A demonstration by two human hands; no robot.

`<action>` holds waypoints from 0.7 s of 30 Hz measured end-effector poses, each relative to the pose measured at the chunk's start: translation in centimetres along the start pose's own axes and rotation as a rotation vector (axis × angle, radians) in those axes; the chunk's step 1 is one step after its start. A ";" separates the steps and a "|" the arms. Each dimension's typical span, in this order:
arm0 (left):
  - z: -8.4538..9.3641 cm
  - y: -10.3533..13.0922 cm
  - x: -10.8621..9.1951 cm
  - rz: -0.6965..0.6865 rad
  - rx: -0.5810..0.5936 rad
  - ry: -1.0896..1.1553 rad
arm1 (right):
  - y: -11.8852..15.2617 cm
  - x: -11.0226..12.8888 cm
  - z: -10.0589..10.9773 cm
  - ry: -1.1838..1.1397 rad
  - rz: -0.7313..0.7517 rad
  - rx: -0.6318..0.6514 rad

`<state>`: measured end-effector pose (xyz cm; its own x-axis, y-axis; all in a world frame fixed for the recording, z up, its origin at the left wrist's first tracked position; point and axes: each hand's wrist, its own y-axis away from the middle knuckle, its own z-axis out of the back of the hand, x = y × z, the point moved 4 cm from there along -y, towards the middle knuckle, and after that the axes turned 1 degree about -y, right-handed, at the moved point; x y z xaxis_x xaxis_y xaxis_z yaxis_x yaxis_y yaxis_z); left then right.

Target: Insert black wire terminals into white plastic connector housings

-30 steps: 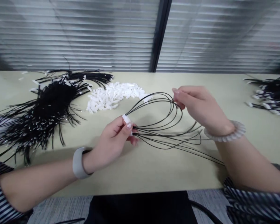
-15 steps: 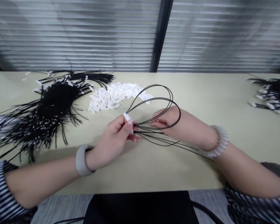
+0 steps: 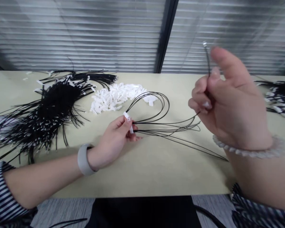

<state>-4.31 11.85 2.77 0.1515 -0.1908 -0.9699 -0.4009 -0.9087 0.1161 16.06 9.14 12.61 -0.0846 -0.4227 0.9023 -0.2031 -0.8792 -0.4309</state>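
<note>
With left hand (image 3: 120, 129), pinching one connector (image 3: 131, 129) over the table (image 3: 152, 174). Seeing several wires (image 3: 147, 130) looping from it, not resolving exact count; judging it part-wired, apparently leaving some ends unseated. With right hand (image 3: 232, 101), grasping one wire (image 3: 207, 58) near its raised tip. Beyond, counting one white heap (image 3: 116, 96), one left pile (image 3: 58, 99), one right pile (image 3: 281, 96).

Dark and white stripes run around both sleeves (image 3: 8, 193), which we see ending well up the forearms (image 3: 52, 180). A wide, smooth, pale grey band (image 3: 84, 161) circles the left wrist (image 3: 96, 158); a translucent, ridged bracelet (image 3: 248, 153) rings the right wrist (image 3: 247, 142), its beads or coils too blurred for us to distinguish. Black clothing (image 3: 143, 212) shows at lower centre.
</note>
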 end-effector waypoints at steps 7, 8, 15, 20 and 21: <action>-0.9 0.5 -0.3 0.007 0.141 -0.193 | 2.2 0.2 -3.2 0.728 0.263 0.364; -1.1 0.6 -0.4 0.006 0.162 -0.203 | 2.3 0.0 -3.5 0.789 0.292 0.393; -1.5 1.1 -0.7 -0.048 0.287 -0.267 | 2.8 -0.6 -4.6 0.948 0.439 0.427; -1.6 1.2 -0.7 -0.064 0.311 -0.261 | 2.8 -0.5 -4.6 0.988 0.521 0.390; -1.6 1.2 -0.7 -0.064 0.315 -0.259 | 2.8 -0.5 -4.6 0.994 0.531 0.390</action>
<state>-3.42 10.27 3.94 -0.0315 -0.0015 -0.9995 -0.6615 -0.7496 0.0219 11.09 7.89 10.96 -0.8219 -0.5498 0.1492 0.3816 -0.7257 -0.5725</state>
